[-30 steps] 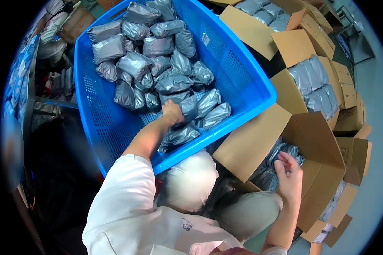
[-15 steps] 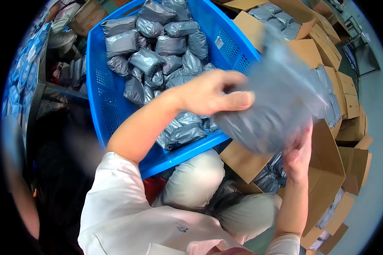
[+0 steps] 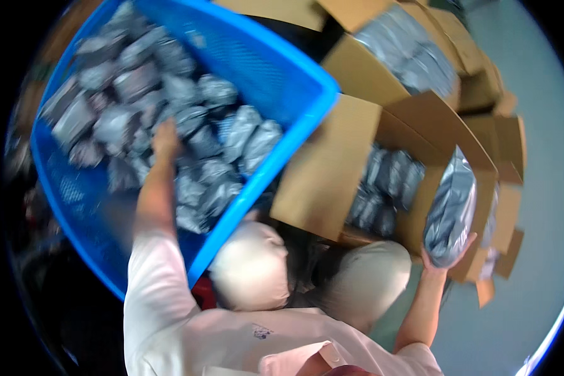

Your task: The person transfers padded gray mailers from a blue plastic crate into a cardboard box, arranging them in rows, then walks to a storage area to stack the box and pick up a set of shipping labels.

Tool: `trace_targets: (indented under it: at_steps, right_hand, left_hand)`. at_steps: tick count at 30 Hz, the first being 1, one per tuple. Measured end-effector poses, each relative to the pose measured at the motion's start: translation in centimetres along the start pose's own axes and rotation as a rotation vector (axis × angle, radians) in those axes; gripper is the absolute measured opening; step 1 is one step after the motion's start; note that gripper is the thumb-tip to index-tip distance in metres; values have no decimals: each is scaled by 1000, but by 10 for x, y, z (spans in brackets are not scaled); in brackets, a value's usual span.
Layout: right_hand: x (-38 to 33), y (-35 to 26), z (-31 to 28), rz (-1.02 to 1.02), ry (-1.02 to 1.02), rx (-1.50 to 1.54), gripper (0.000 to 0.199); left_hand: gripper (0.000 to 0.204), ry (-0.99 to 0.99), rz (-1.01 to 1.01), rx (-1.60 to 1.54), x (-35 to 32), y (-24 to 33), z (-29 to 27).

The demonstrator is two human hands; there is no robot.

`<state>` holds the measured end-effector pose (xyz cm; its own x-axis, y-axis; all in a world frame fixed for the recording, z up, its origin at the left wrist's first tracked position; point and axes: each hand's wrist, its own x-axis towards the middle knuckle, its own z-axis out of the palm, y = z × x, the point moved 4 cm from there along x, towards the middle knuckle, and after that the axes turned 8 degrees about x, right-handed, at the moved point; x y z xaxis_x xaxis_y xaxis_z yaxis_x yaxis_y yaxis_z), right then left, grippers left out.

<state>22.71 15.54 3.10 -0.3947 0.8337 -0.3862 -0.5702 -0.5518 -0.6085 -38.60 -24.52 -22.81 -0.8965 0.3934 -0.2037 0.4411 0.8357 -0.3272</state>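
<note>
Left hand: the left hand (image 3: 167, 139), left of centre in the frame, reaches into the blue basket (image 3: 307, 106) and rests on the heap of grey bags (image 3: 188, 144); blurred, so I cannot tell whether its fingers grip one.
Right hand: the right hand (image 3: 448, 258), lower right, fingers spread, cups the lower end of an upright grey plastic bag (image 3: 452, 210).
Bag's place: over the edge of the open cardboard box (image 3: 382, 156); more grey packets (image 3: 382, 188) lie inside.

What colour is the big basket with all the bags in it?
The basket is bright blue, seen in the head view.
</note>
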Motion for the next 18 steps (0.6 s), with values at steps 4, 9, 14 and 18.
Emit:
trace_targets:
  at_steps: [4,9,14,18]
  right_hand:
    - [-11,-17,-46,-39,179,-110,61]
    - [0,-17,-62,-41,271,-200,47]
    - [10,1,-76,17,313,-289,54]
    - [17,16,-67,-63,347,-638,78]
  left_hand:
    - [61,-92,58,214,9,20,-21]
    - [46,-219,6,-177,-3,16,-108]
    - [47,-127,246,-700,-65,-5,-262]
    - [59,-167,455,-1188,-162,-1,-387]
